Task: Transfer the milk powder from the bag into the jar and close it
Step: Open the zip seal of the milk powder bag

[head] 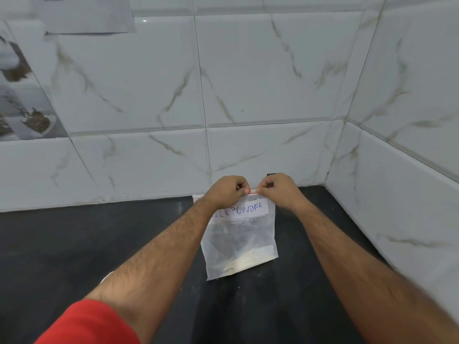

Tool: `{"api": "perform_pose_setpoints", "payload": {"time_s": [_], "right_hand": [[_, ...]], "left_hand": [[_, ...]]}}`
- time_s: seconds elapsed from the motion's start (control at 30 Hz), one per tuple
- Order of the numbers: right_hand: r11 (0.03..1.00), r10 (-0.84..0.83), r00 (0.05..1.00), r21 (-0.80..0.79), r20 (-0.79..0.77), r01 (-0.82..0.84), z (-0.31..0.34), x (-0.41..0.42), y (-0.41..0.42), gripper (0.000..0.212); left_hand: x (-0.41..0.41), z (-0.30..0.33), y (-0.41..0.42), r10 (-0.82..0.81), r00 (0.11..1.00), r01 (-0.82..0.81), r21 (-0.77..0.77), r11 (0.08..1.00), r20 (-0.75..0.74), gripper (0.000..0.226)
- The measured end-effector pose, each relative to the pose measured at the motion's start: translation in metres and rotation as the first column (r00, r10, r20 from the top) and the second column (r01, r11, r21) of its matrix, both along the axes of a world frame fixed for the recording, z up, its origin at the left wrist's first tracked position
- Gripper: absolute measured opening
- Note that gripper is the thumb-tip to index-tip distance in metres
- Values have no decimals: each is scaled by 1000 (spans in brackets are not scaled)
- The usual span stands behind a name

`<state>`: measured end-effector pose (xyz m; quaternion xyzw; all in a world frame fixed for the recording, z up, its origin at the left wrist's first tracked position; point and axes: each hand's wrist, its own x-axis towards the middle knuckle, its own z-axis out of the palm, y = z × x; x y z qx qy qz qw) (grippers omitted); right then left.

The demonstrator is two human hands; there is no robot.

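Observation:
A clear zip bag (239, 244) with a white label reading "MILK POWDER" stands upright on the black counter (74, 244) near the back wall. A little pale powder lies in its bottom right corner. My left hand (227, 191) and my right hand (275, 189) both pinch the red zip strip along the bag's top edge, close together near its middle. No jar is in view.
White marble-pattern tiled walls (248, 83) meet in a corner at the back right. A decorative picture tile (22, 95) is on the left wall. My red sleeve (92, 324) shows at the bottom left.

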<state>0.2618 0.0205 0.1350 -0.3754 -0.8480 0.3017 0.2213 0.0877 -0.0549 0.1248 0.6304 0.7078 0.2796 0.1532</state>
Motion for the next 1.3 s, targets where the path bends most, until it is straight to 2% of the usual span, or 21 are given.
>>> {"api": "perform_pose_setpoints", "payload": {"time_s": [0.17,0.77,1.3], "right_hand": [[999,-14,999,35,33,12,1,-6,-4,26],[996,-80,995,-43,-58,77,-1,12,0,12],[990,-123,988,-87,-98,114,-1,22,1,9]], "left_hand": [[-1,-3,-4,22,1000,-22,0,1000,4,12],[-41,0,-29,122,987,-131,-87,988,-102,10],[-90,-9,-55,199,976,-207,-92,974,-88,8]]}}
